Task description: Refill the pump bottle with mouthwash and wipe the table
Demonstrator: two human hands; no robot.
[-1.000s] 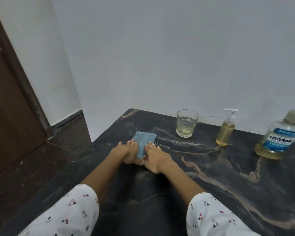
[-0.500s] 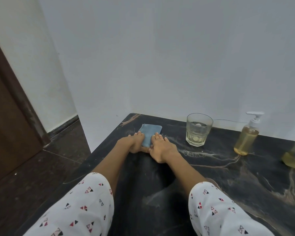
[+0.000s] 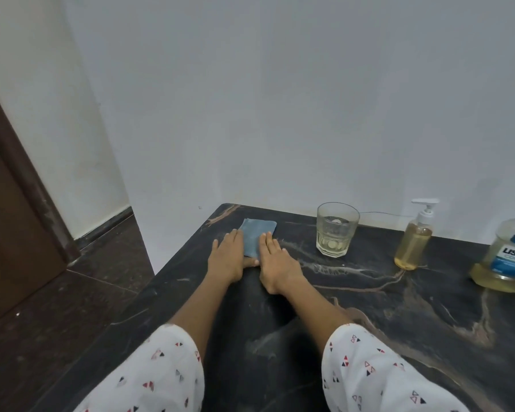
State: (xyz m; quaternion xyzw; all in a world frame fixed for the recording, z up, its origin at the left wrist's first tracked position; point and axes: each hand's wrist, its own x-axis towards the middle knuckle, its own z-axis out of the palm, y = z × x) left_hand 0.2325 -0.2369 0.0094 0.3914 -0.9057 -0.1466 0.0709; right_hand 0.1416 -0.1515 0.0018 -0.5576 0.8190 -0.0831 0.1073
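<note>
Cloth (image 3: 256,237) sits folded and flat near the far left corner of the dark veined surface (image 3: 369,316), close to the wall, and you've got both hands on it. Your left hand (image 3: 227,257) lies palm down along its left edge, fingers straight and together, thumb tucked under toward the cloth's near edge. Your right hand (image 3: 275,263) lies palm down along the right edge, fingers straight too, tips reaching about halfway up the blue fabric. Neither grip is curled: both hands are flat and pressing, with a strip of cloth showing between them and its far end poking out past your fingertips.

Off to the right, well apart from the cloth, a glass (image 3: 336,230) stands upright with a shallow layer of pale yellow liquid in the bottom. Further right is the pump bottle (image 3: 415,242), upright, pump head on, amber liquid filling most of the body. At the right edge of view stands the mouthwash bottle (image 3: 512,260), partly cut off, with yellow liquid low in its base and a blue label.

White smears streak the surface near your forearms. Your sleeves (image 3: 366,370) are white with small triangles. A brown door (image 3: 9,233) stands at left.
</note>
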